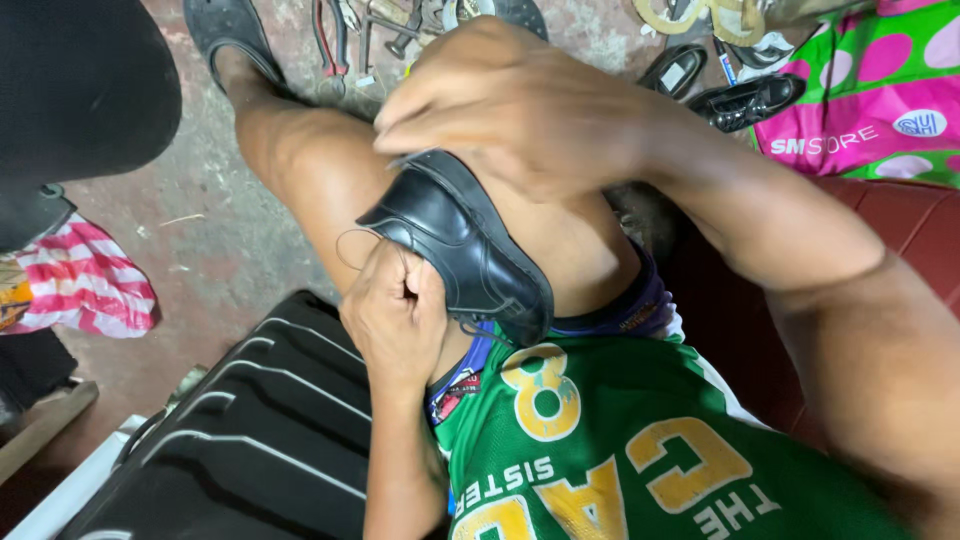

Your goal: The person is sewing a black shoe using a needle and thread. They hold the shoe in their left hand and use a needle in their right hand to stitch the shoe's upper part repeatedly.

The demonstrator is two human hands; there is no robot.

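A black leather shoe (470, 250) lies across my raised knee, sole edge turned up. My left hand (393, 310) is closed against the shoe's lower edge and pinches a thin dark thread that loops out to the left (345, 250). My right hand (510, 100) is curled over the shoe's upper end near the opening, fingers bent together; what it pinches there is hidden by the fingers.
Pliers (330, 40) and other metal tools lie on the concrete floor beyond my foot in a black sandal (228, 30). Two more black shoes (745, 100) sit at the top right beside a pink and green bag (870, 90). A black ribbed case (250, 440) is at my lower left.
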